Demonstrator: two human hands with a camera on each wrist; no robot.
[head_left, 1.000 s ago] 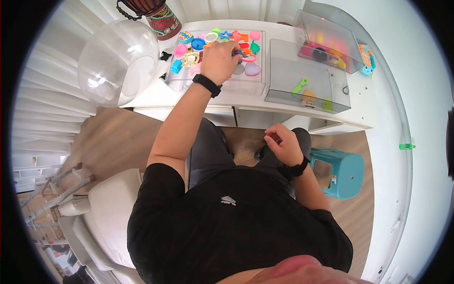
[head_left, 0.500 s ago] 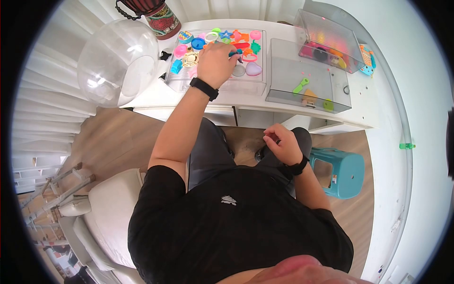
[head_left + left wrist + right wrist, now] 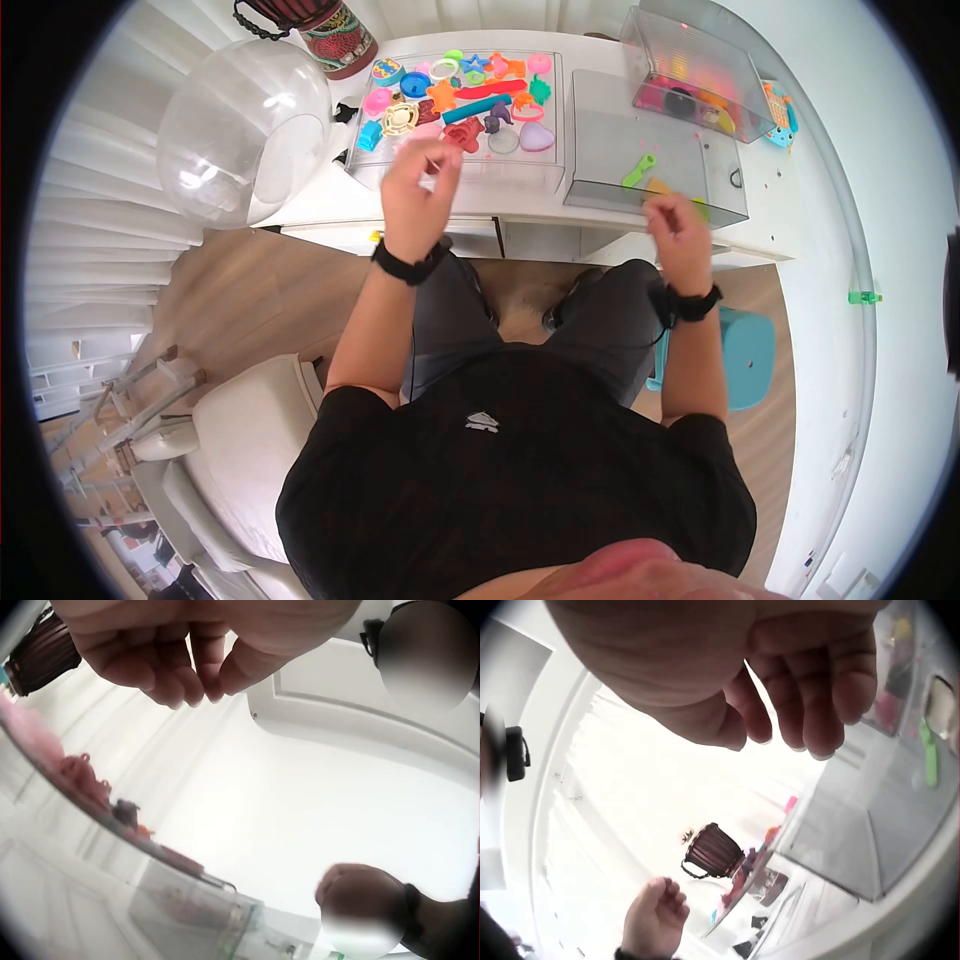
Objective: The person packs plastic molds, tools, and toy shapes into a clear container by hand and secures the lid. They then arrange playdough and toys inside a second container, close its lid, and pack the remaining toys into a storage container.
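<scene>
My left hand (image 3: 420,200) hovers at the front of the clear plastic box, fingers loosely bent and thumb near the fingertips, with nothing between them. Just beyond it lies a red mold-like piece (image 3: 463,133). A teal stick (image 3: 476,108), a long red stick (image 3: 490,89) and a small purple piece (image 3: 497,118) lie on the box top as well. My right hand (image 3: 682,245) is raised at the front edge of the grey translucent tray (image 3: 610,150), its fingers (image 3: 821,712) loosely curled and holding nothing.
Around the sticks lie several colourful toy pieces, among them a lilac heart (image 3: 536,137). A clear globe (image 3: 245,130) and a drum (image 3: 340,40) stand at the left. Behind the tray is a grey clear bin (image 3: 700,80); a teal stool (image 3: 748,360) is at the right.
My left hand has let go of the things on the box top and drawn back toward me, uncovering the teal stick. My right hand has risen from my lap to the tray's front edge.
</scene>
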